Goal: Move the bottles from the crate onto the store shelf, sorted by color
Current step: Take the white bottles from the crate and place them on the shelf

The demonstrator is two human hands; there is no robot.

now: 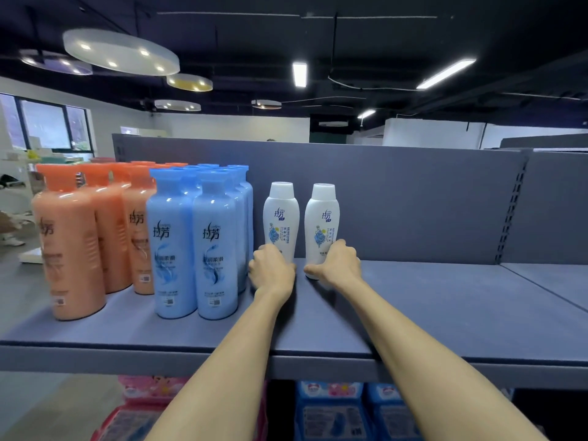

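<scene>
White plastic, two bottles of it, stands upright at the middle of the grey store shelf, close to the back panel and a little apart from each other. The left hand grips the base of the left white bottle, its fingers curled round the lower body. The right hand grips the base of the right white bottle in the same way, thumb at the bottle's 9 o'clock side and fingers wrapped round its 3 o'clock side. Both bottles rest on the shelf surface with their white caps up and their blue flower labels facing the camera.

At 9 o'clock from the left white bottle, just beside it, stands a block of blue bottles in rows running back toward the panel. Farther toward 9 o'clock, touching that block, is a block of orange bottles, also in rows. All are upright.

Below the shelf edge, at 6 o'clock, pink packs lie to the left and blue packs to the right on a lower level. Round ceiling lamps hang at 11 o'clock
</scene>
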